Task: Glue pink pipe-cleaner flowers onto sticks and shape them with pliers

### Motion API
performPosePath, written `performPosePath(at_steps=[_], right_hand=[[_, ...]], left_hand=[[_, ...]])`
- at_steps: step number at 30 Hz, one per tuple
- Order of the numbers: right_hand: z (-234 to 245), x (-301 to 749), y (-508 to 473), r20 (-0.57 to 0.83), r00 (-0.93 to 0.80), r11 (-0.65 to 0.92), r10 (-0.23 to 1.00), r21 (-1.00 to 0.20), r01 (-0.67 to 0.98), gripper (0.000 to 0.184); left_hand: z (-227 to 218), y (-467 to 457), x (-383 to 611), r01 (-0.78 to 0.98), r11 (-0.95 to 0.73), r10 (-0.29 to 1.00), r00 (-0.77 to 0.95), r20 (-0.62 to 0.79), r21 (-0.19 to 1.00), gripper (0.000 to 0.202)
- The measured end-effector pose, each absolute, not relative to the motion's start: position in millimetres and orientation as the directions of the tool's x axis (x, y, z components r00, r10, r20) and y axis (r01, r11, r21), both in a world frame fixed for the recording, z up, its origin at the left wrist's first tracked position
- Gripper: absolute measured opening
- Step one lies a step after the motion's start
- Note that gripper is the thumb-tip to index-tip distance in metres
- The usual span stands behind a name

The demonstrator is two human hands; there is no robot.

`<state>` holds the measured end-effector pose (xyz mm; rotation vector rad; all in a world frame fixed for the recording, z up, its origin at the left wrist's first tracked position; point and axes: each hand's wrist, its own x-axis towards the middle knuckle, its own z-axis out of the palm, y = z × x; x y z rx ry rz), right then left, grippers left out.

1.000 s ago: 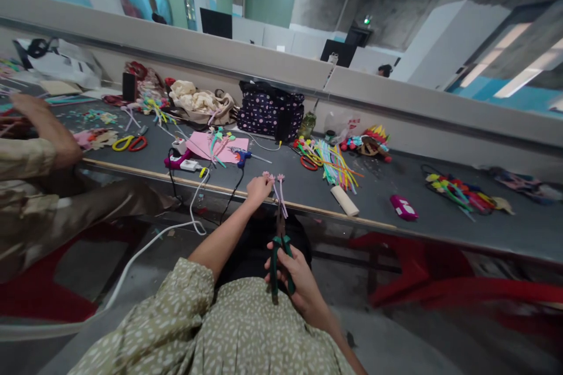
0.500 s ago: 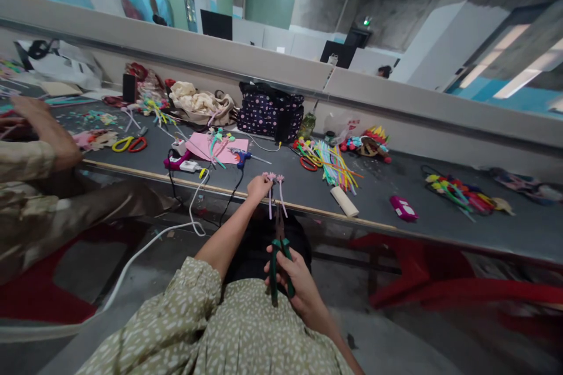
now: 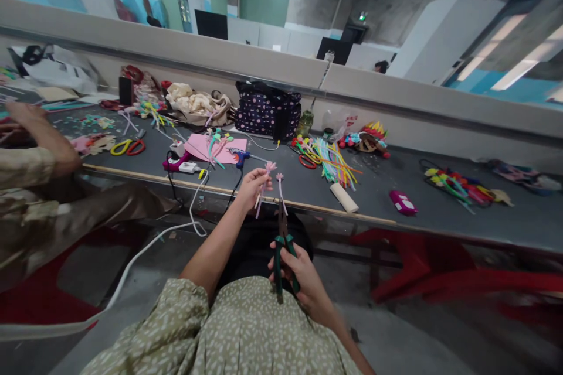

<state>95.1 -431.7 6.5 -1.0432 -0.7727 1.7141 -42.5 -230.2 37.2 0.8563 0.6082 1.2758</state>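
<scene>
My left hand (image 3: 254,188) is closed around the thin stems of pink pipe-cleaner flowers (image 3: 270,167), just above the table's front edge. Their pale stems hang down below my fingers. In my right hand (image 3: 297,272) are pliers (image 3: 282,234) with dark green handles, pointing away from me over my lap. One more pink pipe-cleaner flower (image 3: 280,178) stands apart to the right of my left hand. Its stem runs down to the tips of the pliers; whether the jaws grip it I cannot tell.
Beyond my left hand lie a blue glue gun (image 3: 240,157) and a pink sheet (image 3: 197,146). Colourful pipe cleaners (image 3: 336,164) and red-handled scissors (image 3: 308,161) are to the right. A magenta box (image 3: 402,203) sits further right. At left, a co-worker's hand (image 3: 33,117) is over the table.
My left hand has risen and drawn slightly left with its flowers, which now stand apart from the single flower near the pliers. The pliers have shifted slightly right.
</scene>
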Motion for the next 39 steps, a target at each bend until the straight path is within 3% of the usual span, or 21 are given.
performPosePath(at_steps=[6,12,24,29,39], right_hand=[[13,96,-435,-0.252,-0.199,-0.311,0.947,-0.872,-0.377,0.042],[13,98,-434,-0.217,-0.213,-0.286,0.953,-0.876,-0.389,0.041],[36,104,-445,-0.152,-0.301,-0.259,0.941,-0.896,-0.359,0.036],[44,107,-452,-0.119,-0.409,-0.276,0.905,-0.896,-0.349,0.036],[47,104,-454,-0.14,-0.444,-0.316,0.885,-0.882,-0.351,0.04]], left_hand=[[48,-253,-46,-0.628,0.19,0.95,0.312,0.02,0.755,0.037],[48,-273,-53,-0.657,0.203,0.942,0.334,0.039,0.726,0.039],[59,-306,-62,-0.55,-0.085,0.975,0.124,0.182,0.831,0.023],[62,-312,-63,-0.505,-0.164,0.964,0.101,0.246,0.848,0.02],[65,-314,-66,-0.417,-0.31,0.921,0.092,0.379,0.855,0.013]])
